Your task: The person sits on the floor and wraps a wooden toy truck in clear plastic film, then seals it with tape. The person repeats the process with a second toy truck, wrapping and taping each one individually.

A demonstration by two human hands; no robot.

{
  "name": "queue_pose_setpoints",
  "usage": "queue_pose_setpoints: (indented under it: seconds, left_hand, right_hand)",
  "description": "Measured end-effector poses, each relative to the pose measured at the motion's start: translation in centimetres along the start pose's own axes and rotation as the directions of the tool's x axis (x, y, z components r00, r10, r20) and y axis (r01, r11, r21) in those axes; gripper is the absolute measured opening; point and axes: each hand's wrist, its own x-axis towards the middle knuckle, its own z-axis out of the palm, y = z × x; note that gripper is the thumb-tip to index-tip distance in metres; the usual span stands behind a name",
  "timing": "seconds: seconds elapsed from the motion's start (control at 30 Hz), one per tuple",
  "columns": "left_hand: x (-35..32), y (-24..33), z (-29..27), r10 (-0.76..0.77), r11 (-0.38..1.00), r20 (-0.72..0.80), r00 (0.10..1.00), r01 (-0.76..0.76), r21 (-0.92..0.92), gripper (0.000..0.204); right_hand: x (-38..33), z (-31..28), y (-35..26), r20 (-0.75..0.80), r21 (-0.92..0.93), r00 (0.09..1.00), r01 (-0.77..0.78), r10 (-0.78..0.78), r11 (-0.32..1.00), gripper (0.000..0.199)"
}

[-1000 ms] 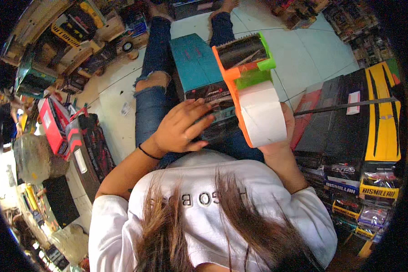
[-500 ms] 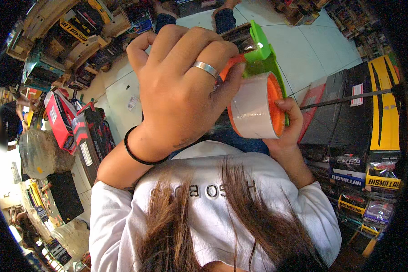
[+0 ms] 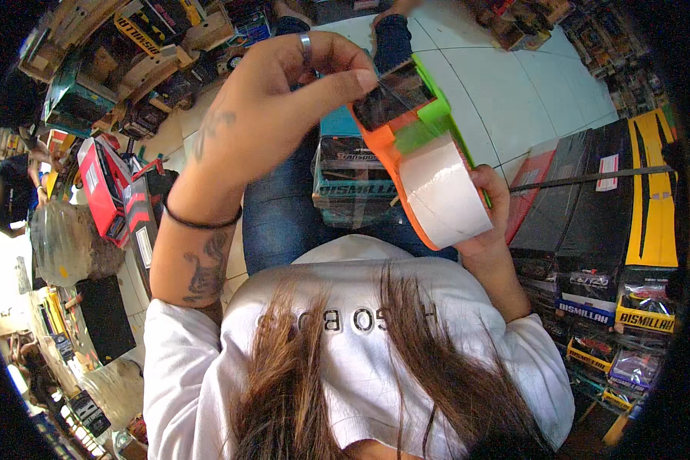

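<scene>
A tape dispenser [image 3: 391, 157], orange with a green side, is gripped from the right by my right hand [image 3: 492, 211]. Its wide roll of clear tape [image 3: 448, 188] faces up toward me. My left hand [image 3: 299, 100] is closed at the dispenser's far end, thumb and fingers pinching at the edge of the tape beside the cutter. Only a sliver of the pinched tape shows. Below the dispenser, between my jeans-clad legs, sits a black and teal toy box [image 3: 353, 169] in clear wrap, partly covered by the dispenser.
Stacked black and yellow boxes [image 3: 590, 215] tied with a strap stand close on my right. Red and black boxes [image 3: 103, 188] and a plastic-wrapped bundle [image 3: 69, 245] lie on the left. Loaded wooden shelves [image 3: 138, 61] line the far left. Another person [image 3: 15, 184] is at the left edge.
My left hand has turned and moved up and left, now pinching at the dispenser's far end. The dispenser has tilted, showing its orange side, and the toy box has come into view.
</scene>
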Motion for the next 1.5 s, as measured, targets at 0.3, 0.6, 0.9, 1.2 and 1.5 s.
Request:
queue_pose_setpoints:
  seconds: [0.3,0.6,0.9,1.2,1.5]
  left_hand:
    - [1.2,0.3,0.3,0.386,0.843,-0.013,0.922,-0.347,0.412,0.014]
    - [1.8,-1.2,-0.4,0.084,0.983,0.026,0.996,-0.087,0.159,0.025]
    - [-2.5,-14.6,-3.7,0.308,0.917,0.052,0.95,-0.311,0.248,0.071]
    - [-0.8,-20.8,2.1,0.545,0.81,0.011,0.839,-0.53,0.25,0.088]
    - [4.3,-16.1,9.8,0.349,0.849,-0.473,0.809,-0.486,-0.206,0.097]
  right_hand:
    - [0.7,-0.7,-0.1,-0.05,0.068,0.995,-0.088,0.092,0.994,0.045]
    - [0.8,-1.0,-0.4,-0.124,-0.01,0.989,-0.081,0.079,0.997,0.046]
    - [4.3,-23.2,-7.8,-0.611,-0.534,0.529,0.274,-0.589,0.8,0.045]
    - [4.1,-17.0,0.4,0.005,-0.866,0.799,0.304,-0.602,0.396,0.066]
    - [10.2,-0.5,-6.6,-0.092,-0.773,0.947,0.127,-0.308,0.622,0.064]
